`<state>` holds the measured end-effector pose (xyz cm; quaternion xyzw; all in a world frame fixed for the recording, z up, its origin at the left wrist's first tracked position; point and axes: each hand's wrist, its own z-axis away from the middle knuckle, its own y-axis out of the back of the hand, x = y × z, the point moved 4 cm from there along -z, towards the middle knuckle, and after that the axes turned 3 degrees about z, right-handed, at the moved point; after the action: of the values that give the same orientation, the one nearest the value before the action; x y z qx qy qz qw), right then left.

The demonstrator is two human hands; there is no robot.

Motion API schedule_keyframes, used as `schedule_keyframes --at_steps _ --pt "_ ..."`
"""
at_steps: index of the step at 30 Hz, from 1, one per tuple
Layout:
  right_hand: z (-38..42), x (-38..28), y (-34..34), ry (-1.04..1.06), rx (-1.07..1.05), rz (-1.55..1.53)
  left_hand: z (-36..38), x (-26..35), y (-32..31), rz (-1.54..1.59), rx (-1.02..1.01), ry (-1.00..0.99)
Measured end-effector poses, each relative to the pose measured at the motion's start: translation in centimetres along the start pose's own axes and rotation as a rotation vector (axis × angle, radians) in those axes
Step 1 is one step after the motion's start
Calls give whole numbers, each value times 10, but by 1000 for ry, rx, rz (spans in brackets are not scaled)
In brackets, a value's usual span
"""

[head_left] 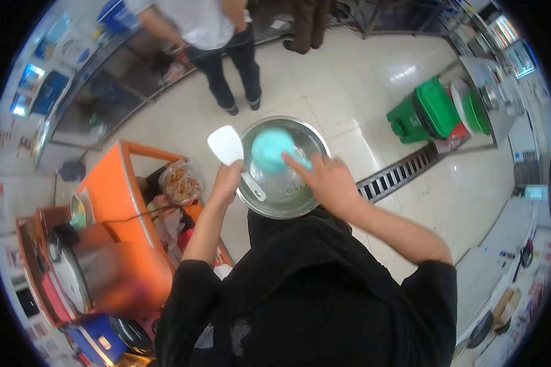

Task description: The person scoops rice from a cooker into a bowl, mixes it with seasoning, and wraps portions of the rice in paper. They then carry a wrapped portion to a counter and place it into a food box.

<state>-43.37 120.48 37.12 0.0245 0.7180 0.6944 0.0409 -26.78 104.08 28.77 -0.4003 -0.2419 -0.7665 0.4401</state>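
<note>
A wide metal bowl (269, 206) is held in front of my body, with small bits of residue on its inner wall. My left hand (228, 178) is closed at the bowl's left rim around a white spatula (226, 145). The spatula's blade points up and its handle end crosses over the bowl. My right hand (330, 183) is over the bowl's right side, its fingers closed on the short handle of a turquoise scoop (272, 150) with the index finger stretched along it. The scoop's round part is inside the bowl and slightly blurred.
An orange table (107, 183) with bagged food (180, 182) stands on my left. A floor drain grate (404, 172) and a green bin (419, 113) are at right. Another person (226, 55) stands ahead near metal counters; a further person's legs (307, 27) show behind.
</note>
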Motion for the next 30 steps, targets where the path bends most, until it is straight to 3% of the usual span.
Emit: schedule_keyframes --at_steps 1,3,5,7,8,11,15,17,19,21,23,25,27,28,30 --pt "-5 17 1 8 138 172 -8 -1 -14 -23 -22 8" --pt "3 58 -6 -41 152 247 -36 14 -35 -44 -35 -224" --pt "33 92 -22 -363 -232 265 -67 28 -46 -80 -12 -229" --pt "71 115 -64 -343 -348 114 -106 22 -56 -213 -67 -120" --pt "83 124 -77 -305 -416 -17 -100 41 -78 -61 -98 -26" --pt "71 146 -33 -661 -282 -75 -131 53 -116 -40 -100 -180" --pt "47 228 9 -859 -125 -51 -177 65 -207 -117 -191 -180" --pt "18 256 23 -559 62 21 -178 83 -252 -158 -240 -158" --pt "6 284 14 -534 -12 112 -181 94 -288 -124 -322 -68" --pt "4 307 10 -495 -75 201 -185 115 -322 -119 -321 -122" --pt "28 306 -6 -664 -393 -122 -183 141 -348 -164 -348 -284" --pt "34 302 -9 -689 -497 -372 -190 143 -378 -244 -408 -256" --pt "38 327 19 -859 -258 -357 -192 148 -410 -327 -487 -244" --pt "37 345 23 -880 -249 -363 -190 149 -425 -180 -516 -149" --pt "40 382 33 -1177 42 -331 -184 155 -445 -43 -581 30"
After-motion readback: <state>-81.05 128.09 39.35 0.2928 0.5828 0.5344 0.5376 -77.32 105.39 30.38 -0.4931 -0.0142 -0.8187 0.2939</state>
